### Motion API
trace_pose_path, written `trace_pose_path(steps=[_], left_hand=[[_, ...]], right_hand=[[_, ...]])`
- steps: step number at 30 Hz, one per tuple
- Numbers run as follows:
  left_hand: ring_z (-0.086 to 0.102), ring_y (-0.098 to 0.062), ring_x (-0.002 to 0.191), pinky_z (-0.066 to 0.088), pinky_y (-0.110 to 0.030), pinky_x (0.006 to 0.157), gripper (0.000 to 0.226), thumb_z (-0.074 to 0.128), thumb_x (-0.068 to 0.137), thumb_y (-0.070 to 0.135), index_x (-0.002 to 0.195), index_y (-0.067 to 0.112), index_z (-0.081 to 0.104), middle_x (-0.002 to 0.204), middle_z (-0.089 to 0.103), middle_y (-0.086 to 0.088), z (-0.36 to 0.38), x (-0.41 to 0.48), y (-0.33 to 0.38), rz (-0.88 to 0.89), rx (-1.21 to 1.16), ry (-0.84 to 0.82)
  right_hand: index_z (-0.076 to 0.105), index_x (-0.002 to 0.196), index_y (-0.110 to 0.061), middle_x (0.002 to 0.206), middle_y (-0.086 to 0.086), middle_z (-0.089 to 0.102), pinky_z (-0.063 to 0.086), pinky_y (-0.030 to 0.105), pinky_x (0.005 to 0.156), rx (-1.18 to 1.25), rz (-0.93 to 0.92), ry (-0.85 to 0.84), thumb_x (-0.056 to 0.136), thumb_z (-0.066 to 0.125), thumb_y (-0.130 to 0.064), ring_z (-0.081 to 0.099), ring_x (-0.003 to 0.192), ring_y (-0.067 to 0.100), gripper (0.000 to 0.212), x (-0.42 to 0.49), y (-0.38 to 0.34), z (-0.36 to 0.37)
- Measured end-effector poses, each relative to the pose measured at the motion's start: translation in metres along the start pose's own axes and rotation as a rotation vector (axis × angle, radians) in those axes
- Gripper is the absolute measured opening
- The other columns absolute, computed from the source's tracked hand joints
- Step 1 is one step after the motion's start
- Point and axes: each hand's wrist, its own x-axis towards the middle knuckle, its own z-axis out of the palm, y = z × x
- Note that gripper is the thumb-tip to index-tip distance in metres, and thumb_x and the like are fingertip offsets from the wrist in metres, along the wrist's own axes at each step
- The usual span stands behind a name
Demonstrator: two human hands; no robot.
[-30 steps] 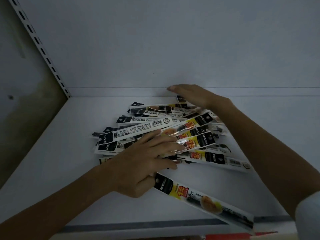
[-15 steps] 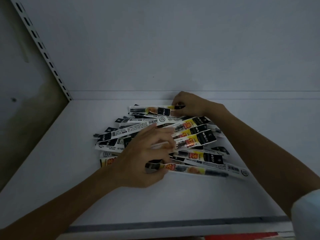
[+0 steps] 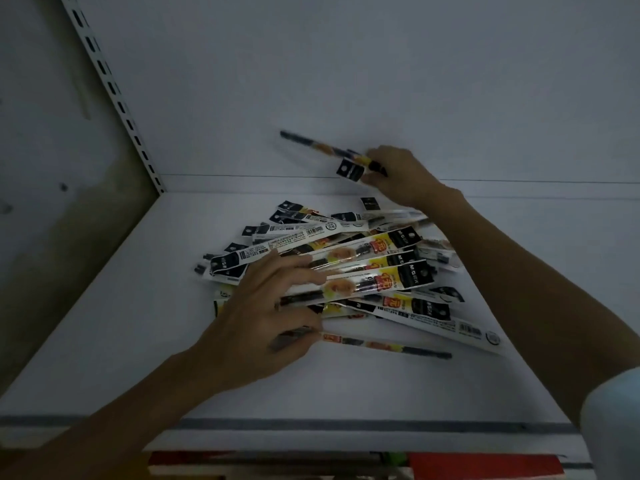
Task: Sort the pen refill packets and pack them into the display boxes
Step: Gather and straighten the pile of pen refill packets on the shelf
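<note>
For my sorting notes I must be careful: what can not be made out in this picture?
Head view, dim:
- Lifted packet in the right hand: motion blur, print unreadable.
- Pile: lower packets hidden by upper ones and the left hand; no count possible.
- Red thing: cut by the bottom edge; box or not, unclear.
</note>
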Motion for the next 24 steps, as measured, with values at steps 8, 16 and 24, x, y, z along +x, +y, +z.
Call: trace_pose_path(steps=[8,16,24], left_hand=[[0.021,-0.022,0.137,0.019,-0.036,0.114,0.076,0.057,0.074,0.047,0.137,0.015,0.028,0.142,0.026,-0.005,0.013,0.020,-0.003,-0.277,0.136,-0.034],[0.008,-0.027,0.142,0.000,-0.044,0.115,0.058,0.038,0.079,0.015,0.136,0.011,0.033,0.152,0.018,-0.016,0.025,0.045,0.032,-0.034,0.269,-0.170],[0.014,-0.027,0.143,0.004,-0.043,0.113,0.096,0.030,0.078,0.077,0.144,0.008,0.023,0.154,0.019,-0.013,0.042,0.043,0.021,-0.064,0.355,-0.367]], right_hand=[[0.056,0.118,-0.007,0.113,0.009,0.057,0.041,0.017,0.083,0.014,-0.166,-0.339,0.097,0.041,-0.034,0.053,0.101,0.021,0.038,-0.028,-0.056,-0.024],[0.053,0.125,-0.010,0.133,0.013,0.050,0.030,0.031,0.100,0.079,0.180,-0.295,0.099,0.029,-0.040,0.043,0.124,0.027,0.046,-0.034,-0.013,-0.009],[0.052,0.101,0.000,0.110,0.017,0.055,0.035,0.029,0.071,-0.038,0.422,-0.294,0.088,0.060,-0.032,0.047,0.088,0.025,0.035,-0.008,-0.018,0.023]])
